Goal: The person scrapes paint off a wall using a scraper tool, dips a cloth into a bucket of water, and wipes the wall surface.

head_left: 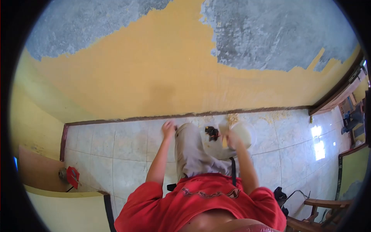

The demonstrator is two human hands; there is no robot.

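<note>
My left hand (169, 127) is beside my bent knee, close to the foot of the wall. Its fingers look curled; what they hold, if anything, is hidden. My right hand (232, 140) is closed and smeared by motion, over the near left side of a round whitish bucket (245, 135). A pale, blurred thing shows by its fingers, too unclear to name. Between my knee and that hand, a dark bundle (211, 133) with a bit of red lies on the floor. Ahead, the yellow wall (154, 77) has large bare grey patches (270, 34) with ragged paint edges.
Yellowish paint flakes (233, 119) lie along the brown baseboard (185, 115) on the tiled floor (127, 143). A red object (72, 177) is at left beside a low partition (69, 205). A wooden chair (324, 203) and a black item (280, 195) are behind at right.
</note>
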